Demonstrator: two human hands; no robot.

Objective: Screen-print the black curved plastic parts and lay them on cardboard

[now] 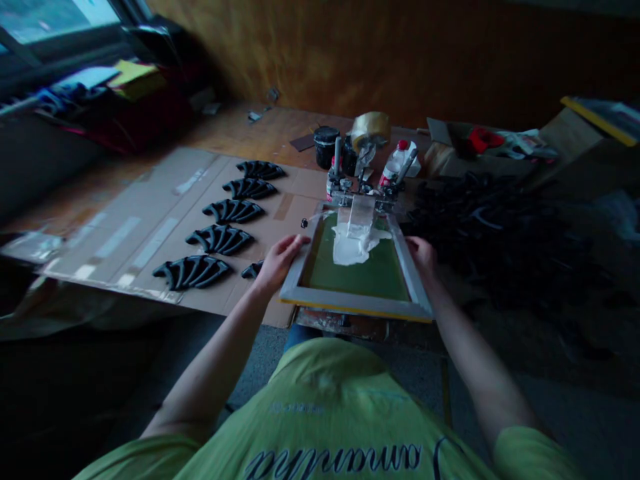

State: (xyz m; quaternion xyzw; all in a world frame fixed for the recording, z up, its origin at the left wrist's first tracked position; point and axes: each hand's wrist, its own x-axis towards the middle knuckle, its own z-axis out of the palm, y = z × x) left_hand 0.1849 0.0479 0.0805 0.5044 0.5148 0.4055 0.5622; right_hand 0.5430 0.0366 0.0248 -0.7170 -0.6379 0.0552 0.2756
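Note:
A screen printing frame (357, 308) with a pale metal rim and green mesh lies in front of me, fixed at its far end to a clamp (370, 197). My left hand (281, 261) grips its left side, and my right hand (423, 257) grips the right side, its fingers partly hidden by the rim. White ink (353, 248) is spread in a patch on the mesh. A squeegee (361, 212) rests in the ink at the far end. Just left of my left hand lies a small black piece (253, 269).
Curved black parts (233, 211) sit in fanned rows on flattened cardboard (125, 200) to the left. A dark heap of similar parts (500, 240) covers the right. Behind the clamp stand a black tub (326, 145), a tape roll (371, 130), a bottle (396, 163) and an open box (480, 157).

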